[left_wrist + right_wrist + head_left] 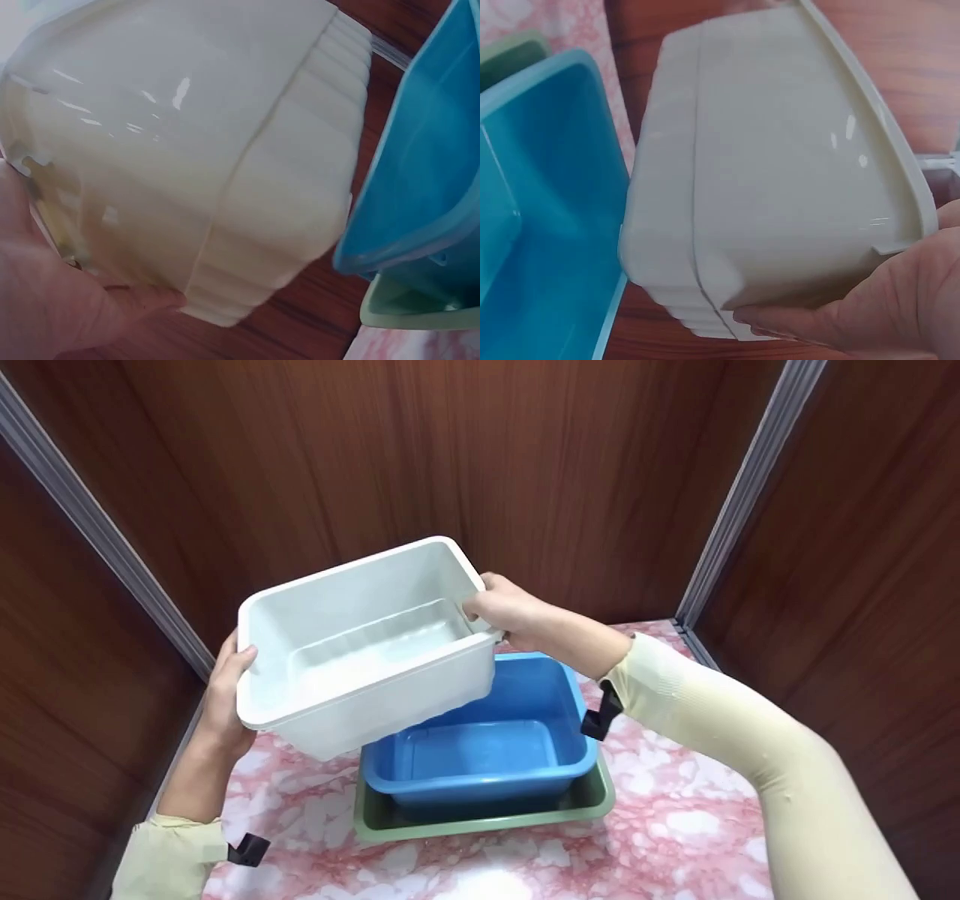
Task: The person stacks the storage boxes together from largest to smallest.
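A white plastic bin [390, 682] is held up and tilted between both hands, its left end lower than its right in the head view. My left hand [223, 690] grips the left end, thumb over the rim and fingers spread beneath the outer wall. At the opposite end my right hand [510, 611] holds the rim, thumb inside and fingers under the outside, as the right wrist view shows. Below sits a blue bin [480, 742], nested in a green bin [487, 829]. The white bin overlaps the blue one's left back corner in the head view.
The green bin stands on a surface with a pink and white marbled cover [675, 810]. Dark wood panels [450, 450] rise behind and on both sides, with grey metal strips [742, 495] at the corners. Black mounts [602, 712] sit at both sleeve cuffs.
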Demonstrator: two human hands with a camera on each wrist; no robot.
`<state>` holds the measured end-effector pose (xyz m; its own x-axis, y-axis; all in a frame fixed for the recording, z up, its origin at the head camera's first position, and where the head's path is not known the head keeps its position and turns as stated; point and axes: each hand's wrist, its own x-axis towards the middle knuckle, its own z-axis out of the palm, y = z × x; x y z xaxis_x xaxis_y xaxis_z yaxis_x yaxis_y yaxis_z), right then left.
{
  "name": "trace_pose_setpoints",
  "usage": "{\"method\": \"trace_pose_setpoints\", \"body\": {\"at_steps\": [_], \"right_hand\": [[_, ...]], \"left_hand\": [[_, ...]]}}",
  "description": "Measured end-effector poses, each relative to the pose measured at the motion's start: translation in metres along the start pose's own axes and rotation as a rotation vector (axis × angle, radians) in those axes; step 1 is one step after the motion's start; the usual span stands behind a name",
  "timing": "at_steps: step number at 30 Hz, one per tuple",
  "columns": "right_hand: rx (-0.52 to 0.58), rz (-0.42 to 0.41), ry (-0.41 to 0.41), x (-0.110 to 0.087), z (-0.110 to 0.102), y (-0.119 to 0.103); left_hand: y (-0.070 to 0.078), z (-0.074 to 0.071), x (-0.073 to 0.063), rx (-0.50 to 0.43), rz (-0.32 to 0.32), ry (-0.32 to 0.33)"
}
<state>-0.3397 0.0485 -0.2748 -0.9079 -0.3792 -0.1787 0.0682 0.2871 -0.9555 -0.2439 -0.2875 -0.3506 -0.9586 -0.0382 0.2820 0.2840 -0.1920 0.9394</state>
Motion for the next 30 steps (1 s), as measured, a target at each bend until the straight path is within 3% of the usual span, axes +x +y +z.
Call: {"method": "trace_pose_setpoints", "body": {"at_steps": [6,12,15,19,23,30], "right_hand": [[0.002,0.004,0.03,-0.009,-0.012,0.001],[0.003,0.022,0.044,-0.015,-0.025,0.003],[-0.023,0.05,0.04,-0.018,-0.03,0.008],[-0.082,0.087,0.038,-0.02,-0.035,0.015],[-0.109,0.098,0.04,-0.022,-0.039,0.019],[-0.129,0.099,0.049,-0.027,-0.045,0.02]], "left_hand": [[0.005,0.01,0.006,-0.007,-0.071,-0.057],[0.015,0.02,0.012,-0.063,-0.246,-0.067],[0.019,0.023,0.015,-0.059,-0.326,-0.11],[0.024,0.027,0.02,0.021,-0.422,-0.186],[0.027,0.03,0.027,0.15,-0.501,-0.215],[0.027,0.039,0.036,0.287,-0.531,-0.228]]}}
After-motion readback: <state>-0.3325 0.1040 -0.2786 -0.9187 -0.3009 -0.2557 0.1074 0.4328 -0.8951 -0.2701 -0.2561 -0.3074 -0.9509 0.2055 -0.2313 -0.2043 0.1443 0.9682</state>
